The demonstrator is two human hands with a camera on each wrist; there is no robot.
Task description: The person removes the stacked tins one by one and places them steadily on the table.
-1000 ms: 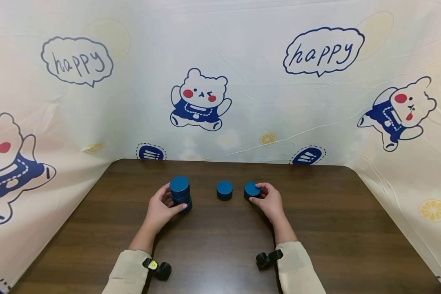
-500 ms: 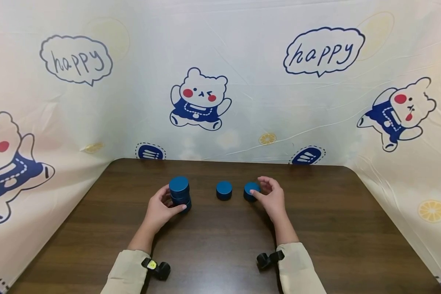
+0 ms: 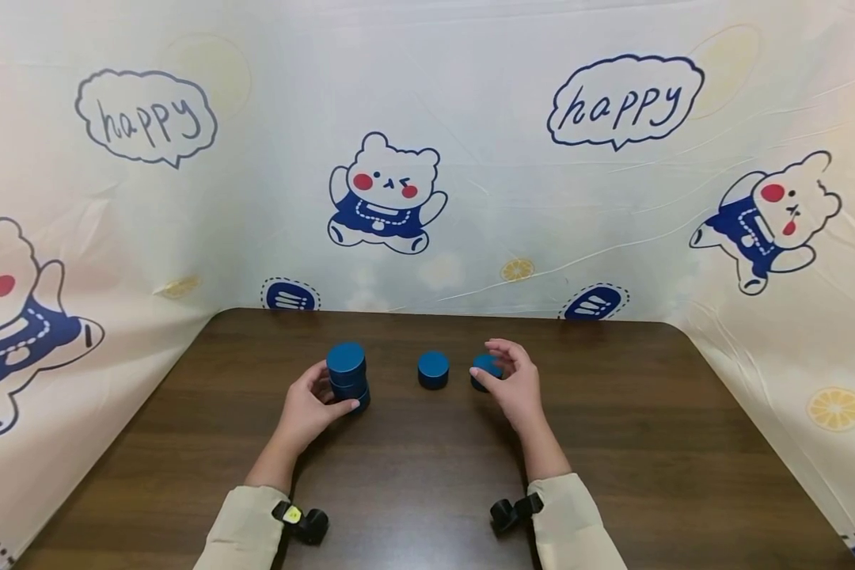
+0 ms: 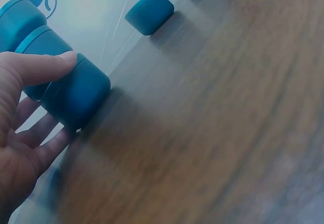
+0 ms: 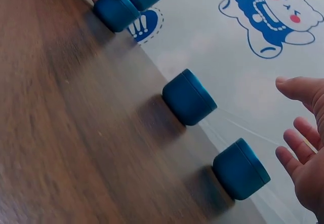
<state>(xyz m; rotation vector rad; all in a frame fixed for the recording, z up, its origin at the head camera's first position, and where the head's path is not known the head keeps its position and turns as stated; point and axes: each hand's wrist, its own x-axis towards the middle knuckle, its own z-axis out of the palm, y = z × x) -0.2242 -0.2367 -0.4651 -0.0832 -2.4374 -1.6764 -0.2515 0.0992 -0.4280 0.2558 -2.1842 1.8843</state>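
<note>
Blue pucks are what my hands are busy with, all of them sitting on the dark wooden worktop (image 3: pixel 413 475) in a rough row across the middle. Nearest to me are my two cream sleeves (image 3: pixel 245 530), each with a small black camera strapped at the wrist. Beyond the left sleeve, my left hand (image 3: pixel 306 408) curls round the foot of the stack of pucks (image 3: pixel 347 374); the thumb presses on the bottom puck's front and the fingers wrap behind it, as the left wrist view shows plainly. The stack stands upright, three pucks high as far as I can tell. On the other side, my right hand (image 3: pixel 511 384) hovers just beside the right puck (image 3: pixel 483 369), fingers spread and loosely bent, holding nothing; in the right wrist view there is a clear gap between the fingertips (image 5: pixel 296 145) and that puck (image 5: pixel 240 169). Between the stack and the right puck lies the middle puck (image 3: pixel 433 369), alone and untouched, apart from both neighbours. Farther back the worktop runs to its rear edge, where a pale cloth backdrop (image 3: pixel 470 119) rises on three sides, printed with cartoon bears (image 3: pixel 386 194), lemon slices and speech bubbles (image 3: pixel 623 99) reading "happy".
</note>
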